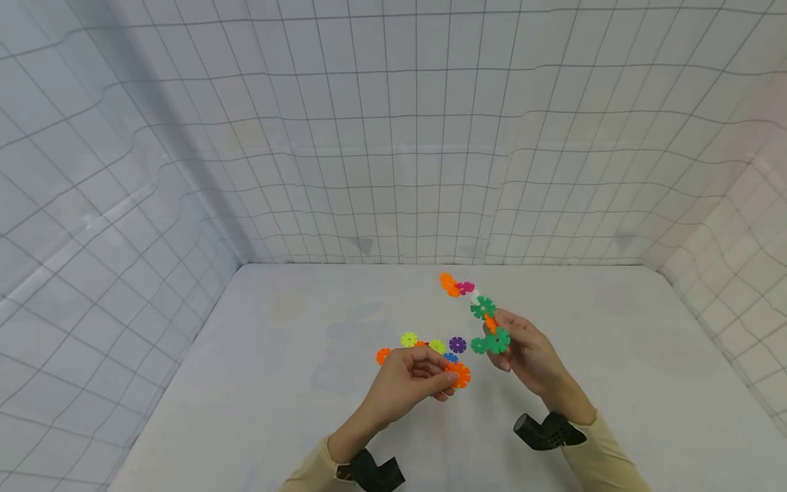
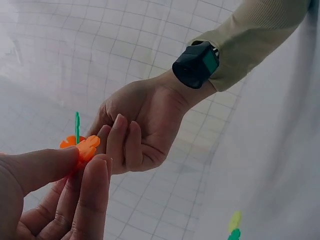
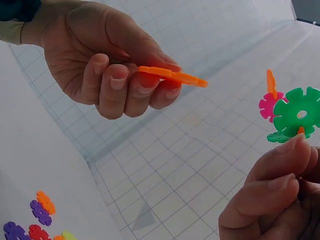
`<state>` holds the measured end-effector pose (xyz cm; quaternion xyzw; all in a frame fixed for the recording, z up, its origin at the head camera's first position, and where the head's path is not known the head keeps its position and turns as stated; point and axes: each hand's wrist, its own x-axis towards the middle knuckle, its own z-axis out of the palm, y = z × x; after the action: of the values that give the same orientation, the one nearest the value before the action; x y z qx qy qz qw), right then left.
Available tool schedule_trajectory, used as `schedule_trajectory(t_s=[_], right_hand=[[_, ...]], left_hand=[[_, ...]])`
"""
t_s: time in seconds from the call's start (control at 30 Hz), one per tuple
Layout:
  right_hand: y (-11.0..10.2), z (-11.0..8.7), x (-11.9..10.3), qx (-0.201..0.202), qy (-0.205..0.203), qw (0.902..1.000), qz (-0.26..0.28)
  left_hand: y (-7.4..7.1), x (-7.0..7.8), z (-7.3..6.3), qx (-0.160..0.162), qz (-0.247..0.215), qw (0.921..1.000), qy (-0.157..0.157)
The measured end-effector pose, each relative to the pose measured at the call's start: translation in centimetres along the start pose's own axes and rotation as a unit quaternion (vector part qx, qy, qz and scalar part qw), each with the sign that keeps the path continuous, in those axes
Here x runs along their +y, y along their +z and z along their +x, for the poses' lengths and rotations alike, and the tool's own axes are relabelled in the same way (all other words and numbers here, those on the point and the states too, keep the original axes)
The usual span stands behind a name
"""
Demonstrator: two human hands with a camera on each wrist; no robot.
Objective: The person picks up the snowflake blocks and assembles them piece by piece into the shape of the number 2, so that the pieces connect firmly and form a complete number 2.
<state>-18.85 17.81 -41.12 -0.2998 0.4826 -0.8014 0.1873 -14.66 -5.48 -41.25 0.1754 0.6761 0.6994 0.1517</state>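
My left hand [image 1: 402, 384] pinches an orange flower-shaped plastic disc [image 1: 460, 374] between thumb and fingers. In the right wrist view that disc [image 3: 172, 76] is seen nearly edge-on. To the right, my right hand [image 1: 530, 350] holds a chain of slotted discs, with a green disc [image 1: 499, 339] and an orange disc [image 1: 490, 323] by the fingertips. The chain runs up and away through another green disc [image 1: 482, 307] and a pink disc [image 1: 465, 288] to orange discs [image 1: 449, 283] at its far end. The two hands are apart. Fingers partly hide the chain's lower joints.
Loose discs lie on the white table [image 1: 295, 383] behind my left hand, among them a yellow-green disc [image 1: 408, 339], a purple disc [image 1: 457, 344] and an orange disc [image 1: 382, 355]. The left hand partly covers this group. Grid-patterned white sheets [image 1: 393, 171] enclose the back and sides.
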Motion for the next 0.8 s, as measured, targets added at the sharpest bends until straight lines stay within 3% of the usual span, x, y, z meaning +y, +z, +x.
schedule_trajectory(t_s=[0.2,0.37,0.5,0.8], right_hand=[[0.2,-0.1,-0.1,0.002,0.009,0.9999,-0.013],[0.5,-0.1,-0.3,0.039,0.004,0.9945,-0.098],[0.9,0.0,-0.6,0.047,-0.016,0.9879,-0.147],[1.6,0.2,0.3,0.030,-0.003,0.9907,-0.133]], left_hand=[[-0.1,0.1,-0.1,-0.008,0.006,0.9999,0.005],[-0.3,0.0,-0.1,0.000,0.015,0.9999,-0.002],[-0.4,0.0,-0.1,0.004,0.022,0.9997,-0.006],[0.7,0.1,-0.5,-0.015,-0.010,0.9998,-0.006]])
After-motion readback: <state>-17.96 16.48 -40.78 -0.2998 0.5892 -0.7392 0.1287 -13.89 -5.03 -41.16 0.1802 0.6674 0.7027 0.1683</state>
